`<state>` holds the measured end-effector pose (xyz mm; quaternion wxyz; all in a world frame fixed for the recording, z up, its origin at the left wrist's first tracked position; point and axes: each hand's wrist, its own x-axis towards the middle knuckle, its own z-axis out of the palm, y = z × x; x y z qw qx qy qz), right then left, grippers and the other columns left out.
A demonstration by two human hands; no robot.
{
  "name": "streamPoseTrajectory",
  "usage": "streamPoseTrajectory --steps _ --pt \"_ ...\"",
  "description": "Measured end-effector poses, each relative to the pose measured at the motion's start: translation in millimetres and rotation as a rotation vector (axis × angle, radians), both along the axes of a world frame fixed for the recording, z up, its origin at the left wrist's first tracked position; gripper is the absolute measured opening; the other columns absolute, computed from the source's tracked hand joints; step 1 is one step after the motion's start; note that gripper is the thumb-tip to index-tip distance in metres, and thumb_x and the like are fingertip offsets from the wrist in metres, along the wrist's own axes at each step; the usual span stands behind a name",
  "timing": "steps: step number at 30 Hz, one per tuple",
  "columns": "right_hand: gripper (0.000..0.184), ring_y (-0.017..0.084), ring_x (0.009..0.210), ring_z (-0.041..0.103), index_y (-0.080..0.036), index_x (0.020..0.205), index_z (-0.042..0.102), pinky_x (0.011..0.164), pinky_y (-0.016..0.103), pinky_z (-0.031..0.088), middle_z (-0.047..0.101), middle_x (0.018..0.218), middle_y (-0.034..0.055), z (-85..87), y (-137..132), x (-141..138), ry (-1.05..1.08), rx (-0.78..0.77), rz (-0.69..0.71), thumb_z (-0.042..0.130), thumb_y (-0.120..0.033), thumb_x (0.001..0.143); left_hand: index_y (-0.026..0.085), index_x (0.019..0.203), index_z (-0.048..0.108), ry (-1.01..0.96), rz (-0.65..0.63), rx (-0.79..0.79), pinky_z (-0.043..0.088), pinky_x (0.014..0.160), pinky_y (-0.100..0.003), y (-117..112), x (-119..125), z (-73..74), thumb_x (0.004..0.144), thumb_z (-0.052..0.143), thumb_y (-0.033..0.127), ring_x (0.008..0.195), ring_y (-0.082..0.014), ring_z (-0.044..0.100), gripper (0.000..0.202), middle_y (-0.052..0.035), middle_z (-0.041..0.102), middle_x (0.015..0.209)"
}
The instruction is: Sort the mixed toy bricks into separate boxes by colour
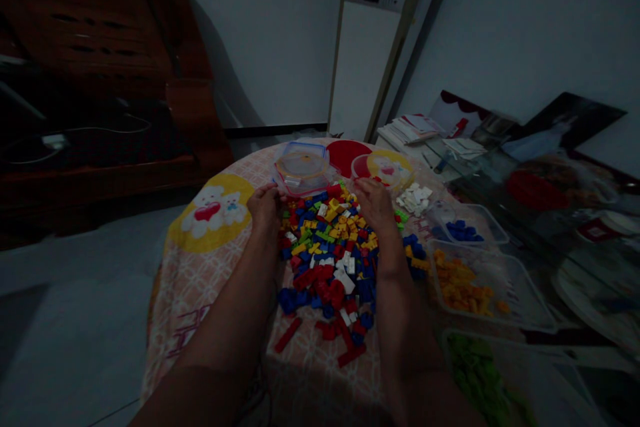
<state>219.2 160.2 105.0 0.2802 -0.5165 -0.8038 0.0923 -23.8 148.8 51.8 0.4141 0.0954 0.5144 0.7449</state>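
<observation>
A mixed pile of toy building bricks (320, 247) in red, blue, yellow, green and white covers the middle of a round table. At the pile's far left edge is my left hand (265, 207), its fingers curled inward; what they hold, if anything, I cannot make out. My right hand (374, 203) reaches over the far right edge of the pile, fingers partly extended toward the bricks. Between and beyond the hands stand stacked clear containers (301, 167) with a blue-rimmed lid. White bricks (415, 199) form a separate small heap right of my right hand.
Along the right are clear boxes with blue bricks (463, 231), yellow bricks (460, 283) and green bricks (475, 370). A patterned tablecloth (220, 260) covers the table. A glass-topped side table (530, 240) holds papers and bags. A wooden bench (195, 100) stands at left.
</observation>
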Motion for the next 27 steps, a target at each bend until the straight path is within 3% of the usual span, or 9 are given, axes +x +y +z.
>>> streamPoseTrajectory --steps 5,9,15,19,23,27 --pt "0.048 0.028 0.14 0.053 -0.011 0.139 0.066 0.121 0.042 0.037 0.062 0.148 0.0183 -8.6 8.1 10.9 0.051 0.053 -0.118 0.047 -0.023 0.097 0.017 0.081 0.059 -0.006 0.003 0.004 0.044 0.049 -0.017 -0.4 0.8 1.0 0.066 0.058 0.007 0.046 -0.0082 0.052 0.018 0.0034 0.058 0.058" --pt "0.051 0.029 0.145 0.05 -0.009 0.142 0.063 0.124 0.044 0.035 0.057 0.154 0.02 -13.1 10.4 12.1 0.073 0.047 -0.13 0.048 -0.023 0.096 0.016 0.083 0.061 -0.003 0.014 -0.005 0.044 0.05 -0.017 1.9 0.1 -1.3 0.065 0.059 0.007 0.048 -0.0086 0.053 0.02 0.0025 0.059 0.06" --pt "0.05 0.025 0.148 0.048 -0.011 0.145 0.062 0.127 0.04 0.031 0.057 0.155 0.0173 -18.7 7.8 -11.2 0.055 0.033 0.017 0.045 -0.022 0.099 0.017 0.086 0.062 0.012 -0.005 -0.01 0.045 0.052 -0.019 2.3 -2.0 -4.8 0.064 0.06 0.009 0.05 -0.0095 0.054 0.024 0.0024 0.059 0.063" --pt "0.053 0.026 0.152 0.043 -0.011 0.15 0.057 0.129 0.045 0.027 0.052 0.16 0.0166 -38.5 10.8 -28.5 0.065 0.012 0.15 0.046 -0.023 0.099 0.017 0.087 0.061 0.019 -0.016 0.002 0.044 0.051 -0.019 1.0 -1.7 -4.6 0.063 0.059 0.01 0.049 -0.0093 0.054 0.026 0.003 0.06 0.063" --pt "0.055 0.031 0.156 0.036 -0.011 0.152 0.054 0.129 0.052 0.026 0.046 0.164 0.0185 -57.4 15.7 -33.9 0.074 -0.014 0.188 0.047 -0.033 0.102 0.016 0.085 0.06 0.015 -0.012 0.012 0.044 0.051 -0.017 1.2 -0.7 -3.6 0.063 0.059 0.01 0.049 -0.0085 0.053 0.024 0.0036 0.059 0.061" --pt "0.047 0.031 0.147 0.047 -0.013 0.142 0.063 0.126 0.05 0.032 0.06 0.151 0.0189 -59.4 18.8 -30.8 0.076 -0.015 0.194 0.05 -0.031 0.101 0.017 0.084 0.06 0.02 -0.006 0.003 0.044 0.051 -0.017 2.0 -0.6 -3.7 0.063 0.059 0.01 0.049 -0.0088 0.054 0.022 0.0033 0.058 0.061"
